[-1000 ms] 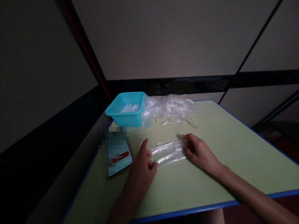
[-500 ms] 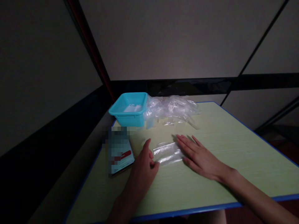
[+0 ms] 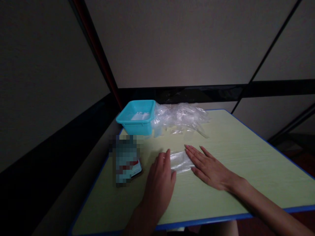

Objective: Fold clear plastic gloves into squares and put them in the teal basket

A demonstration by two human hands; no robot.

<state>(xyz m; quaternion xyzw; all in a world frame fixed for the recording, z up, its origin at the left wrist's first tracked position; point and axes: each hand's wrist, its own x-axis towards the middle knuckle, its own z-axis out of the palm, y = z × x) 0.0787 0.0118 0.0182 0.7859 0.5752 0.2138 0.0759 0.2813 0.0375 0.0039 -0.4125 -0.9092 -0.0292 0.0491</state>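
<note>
A clear plastic bag point(image 3: 181, 161), folded into a small flat strip, lies on the table between my two hands. My right hand point(image 3: 206, 166) rests flat on its right end with the fingers stretched out. Over the left end lies my left hand point(image 3: 161, 173), its fingers extended and the thumb a little apart; that end of the plastic is hidden beneath it. Both hands touch the plastic, and neither grips it.
A turquoise basin point(image 3: 137, 127) holding pale plastic stands at the back left. Beside it lies a heap of crumpled clear plastic bags point(image 3: 183, 114). A partly blurred phone-like device point(image 3: 136, 168) is left of my left hand. The light green table point(image 3: 246, 150) has a blue edge.
My left hand has moved right and flattened onto the left end of the plastic, its fingers straightening from a curl. My right hand stays flat in nearly the same place.
</note>
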